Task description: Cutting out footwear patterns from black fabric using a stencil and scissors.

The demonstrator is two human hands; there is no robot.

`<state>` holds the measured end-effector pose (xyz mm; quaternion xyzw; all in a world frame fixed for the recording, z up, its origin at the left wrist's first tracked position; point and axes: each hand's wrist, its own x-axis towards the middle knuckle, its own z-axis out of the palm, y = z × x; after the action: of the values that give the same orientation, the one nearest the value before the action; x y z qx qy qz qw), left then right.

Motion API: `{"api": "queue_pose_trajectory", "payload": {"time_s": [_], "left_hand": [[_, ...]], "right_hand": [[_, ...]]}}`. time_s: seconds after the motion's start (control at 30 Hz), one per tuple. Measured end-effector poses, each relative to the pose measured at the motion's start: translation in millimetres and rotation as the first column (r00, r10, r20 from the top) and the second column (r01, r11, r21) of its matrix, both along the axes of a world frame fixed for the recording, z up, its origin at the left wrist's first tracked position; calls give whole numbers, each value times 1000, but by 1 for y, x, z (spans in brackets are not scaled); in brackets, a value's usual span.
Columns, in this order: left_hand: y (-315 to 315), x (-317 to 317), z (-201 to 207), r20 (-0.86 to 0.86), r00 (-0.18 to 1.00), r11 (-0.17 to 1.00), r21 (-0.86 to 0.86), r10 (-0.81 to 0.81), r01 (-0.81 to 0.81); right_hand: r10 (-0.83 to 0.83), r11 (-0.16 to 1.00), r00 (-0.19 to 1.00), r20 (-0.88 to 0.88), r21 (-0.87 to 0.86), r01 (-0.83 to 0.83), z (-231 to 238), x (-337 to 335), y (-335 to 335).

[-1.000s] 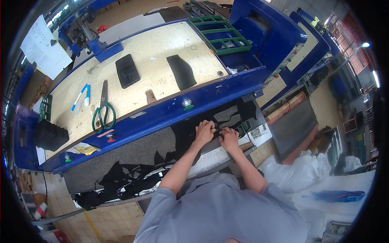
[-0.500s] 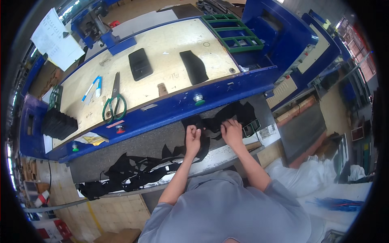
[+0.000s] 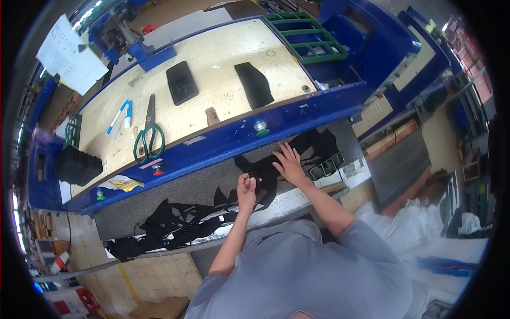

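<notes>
A long web of black sheet material (image 3: 313,144), full of cut-out gaps like offcut fabric, lies across the grey bed below the blue press table. My left hand (image 3: 247,192) is closed at its middle stretch, fingers curled and thumb bent over, pinching the black material. Just right of it and farther forward, my right hand (image 3: 290,164) rests on the black web with fingers stretched and spread. A small green cutting frame (image 3: 326,165) sits right of that hand. More black scrap (image 3: 159,220) trails to the left along the bed's near edge.
On the pale tabletop (image 3: 212,58) lie green-handled scissors (image 3: 150,139), a blue-and-white marker (image 3: 128,114), a dark phone-like slab (image 3: 181,83) and a black cut piece (image 3: 254,85). A stack of black pieces (image 3: 78,166) stands left. A green grid frame (image 3: 308,37) lies back right.
My right hand has moved left and forward, and its fingers have spread out. My left hand has dropped slightly nearer to me, still closed. The black web between them has shifted.
</notes>
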<state>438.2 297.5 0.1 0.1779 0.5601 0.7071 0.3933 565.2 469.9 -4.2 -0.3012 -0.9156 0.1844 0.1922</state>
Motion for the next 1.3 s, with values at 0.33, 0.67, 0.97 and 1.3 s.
{"api": "queue_pose_trajectory", "payload": {"time_s": [0.33,0.67,0.97,1.3], "left_hand": [[21,33,13,-860,445,968,-217,-252,127],[19,42,13,-443,824,869,-483,-352,111],[66,56,1,786,617,975,-173,52,138],[80,65,-22,694,718,987,72,53,-142]], "right_hand": [[-238,970,968,-81,35,241,17,16,48],[-220,973,975,44,-56,222,47,39,-29],[-123,987,989,78,109,115,66,51,-37],[368,910,908,-198,-123,-396,254,-75,-56]]}}
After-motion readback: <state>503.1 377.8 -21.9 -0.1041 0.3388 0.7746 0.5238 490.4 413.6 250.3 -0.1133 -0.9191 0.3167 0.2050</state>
